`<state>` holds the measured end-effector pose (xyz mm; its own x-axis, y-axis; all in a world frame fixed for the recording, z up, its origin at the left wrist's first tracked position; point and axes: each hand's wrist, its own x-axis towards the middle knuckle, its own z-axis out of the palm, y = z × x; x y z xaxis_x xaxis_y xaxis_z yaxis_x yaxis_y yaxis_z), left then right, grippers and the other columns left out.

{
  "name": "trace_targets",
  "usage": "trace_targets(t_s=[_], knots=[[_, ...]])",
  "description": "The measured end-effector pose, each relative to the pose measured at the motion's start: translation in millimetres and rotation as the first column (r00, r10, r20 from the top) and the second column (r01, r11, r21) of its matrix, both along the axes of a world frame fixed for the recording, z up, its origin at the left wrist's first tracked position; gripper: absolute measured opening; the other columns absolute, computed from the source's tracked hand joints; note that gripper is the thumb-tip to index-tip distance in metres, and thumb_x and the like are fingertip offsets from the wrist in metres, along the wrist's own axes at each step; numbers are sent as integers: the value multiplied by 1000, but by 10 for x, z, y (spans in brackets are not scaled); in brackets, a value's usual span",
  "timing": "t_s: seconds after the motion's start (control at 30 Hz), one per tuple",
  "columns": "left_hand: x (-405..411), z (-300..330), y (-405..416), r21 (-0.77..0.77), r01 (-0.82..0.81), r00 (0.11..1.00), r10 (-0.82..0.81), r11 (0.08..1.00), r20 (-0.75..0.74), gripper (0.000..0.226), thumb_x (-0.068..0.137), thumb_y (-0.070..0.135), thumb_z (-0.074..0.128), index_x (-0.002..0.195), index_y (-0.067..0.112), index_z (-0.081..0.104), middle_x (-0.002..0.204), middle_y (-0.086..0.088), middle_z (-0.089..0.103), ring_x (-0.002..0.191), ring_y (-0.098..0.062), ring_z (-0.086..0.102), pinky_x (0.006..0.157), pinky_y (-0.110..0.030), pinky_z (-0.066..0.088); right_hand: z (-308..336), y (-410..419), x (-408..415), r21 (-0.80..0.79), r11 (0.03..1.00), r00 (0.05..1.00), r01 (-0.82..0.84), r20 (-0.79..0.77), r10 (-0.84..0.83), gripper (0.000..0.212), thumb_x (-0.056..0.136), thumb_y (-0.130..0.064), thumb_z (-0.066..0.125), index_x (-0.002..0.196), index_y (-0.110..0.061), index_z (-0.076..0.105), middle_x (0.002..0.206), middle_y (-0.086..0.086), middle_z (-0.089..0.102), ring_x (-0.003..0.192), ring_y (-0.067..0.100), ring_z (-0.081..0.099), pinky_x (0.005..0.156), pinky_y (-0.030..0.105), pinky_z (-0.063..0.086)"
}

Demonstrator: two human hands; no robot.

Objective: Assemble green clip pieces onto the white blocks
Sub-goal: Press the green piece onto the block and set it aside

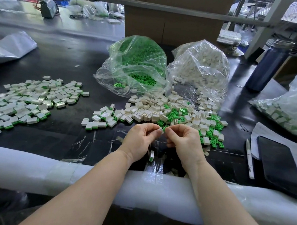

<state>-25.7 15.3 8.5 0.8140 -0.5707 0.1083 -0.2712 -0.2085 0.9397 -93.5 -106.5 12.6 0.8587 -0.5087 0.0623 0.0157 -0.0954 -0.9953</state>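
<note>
My left hand and my right hand meet over the black table, fingertips together. Between them sits a small white block, pinched by the left fingers, with a green clip at its right edge under my right fingertips. Just beyond lies a mixed heap of loose white blocks and green clips. One finished block with a green end lies on the table between my wrists. A wide spread of finished blocks covers the left side.
A clear bag of green clips and a clear bag of white blocks stand behind the heap. At the right are a blue bottle, a bag of finished pieces, a pen and a dark phone. White foam padding lines the near edge.
</note>
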Motion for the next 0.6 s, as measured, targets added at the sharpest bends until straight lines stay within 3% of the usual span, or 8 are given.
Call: trace_targets(t_s=[0.13, 0.27, 0.37, 0.47, 0.6], knots=[[8, -6, 13, 28, 7, 1000, -7, 1000, -1, 7, 89, 17, 61, 86, 22, 66, 78, 8, 66, 80, -11, 61, 83, -24, 49, 2, 5, -3, -77, 997, 999, -21, -44, 17, 14, 86, -5, 63, 73, -7, 65, 54, -6, 60, 47, 1, 53, 49, 14, 47], [3, -29, 21, 93, 3, 999, -7, 996, 43, 7, 88, 18, 62, 86, 18, 69, 76, 3, 64, 78, -15, 59, 84, -36, 50, 15, 11, -12, -190, 980, 995, -51, -98, 33, 17, 86, -7, 64, 69, -11, 64, 54, -3, 57, 45, 2, 49, 48, 17, 46], [0, -44, 19, 147, -11, 997, -2, 989, 83, 10, 88, 21, 62, 90, 14, 70, 80, 3, 65, 83, -17, 61, 85, -37, 49, 12, 14, -21, -246, 967, 993, -71, -112, 44, 17, 85, -8, 64, 69, -13, 64, 54, -2, 56, 46, 4, 49, 49, 18, 45], [-7, -23, 12, 100, -17, 998, 11, 995, 62, 11, 89, 20, 62, 93, 14, 70, 78, 5, 66, 79, -15, 61, 86, -38, 50, 6, 19, -19, -150, 987, 997, -52, -58, 44, 12, 86, -6, 64, 73, -6, 66, 56, -3, 59, 47, 0, 51, 49, 14, 45], [-33, 26, -6, -10, -39, 999, 39, 999, 2, 11, 89, 16, 62, 94, 14, 70, 86, -7, 71, 87, -24, 66, 87, -39, 52, 10, 5, -21, -3, 999, 998, -41, 39, 41, 11, 84, -3, 65, 73, -4, 66, 58, -2, 63, 52, 4, 56, 49, 16, 47]])
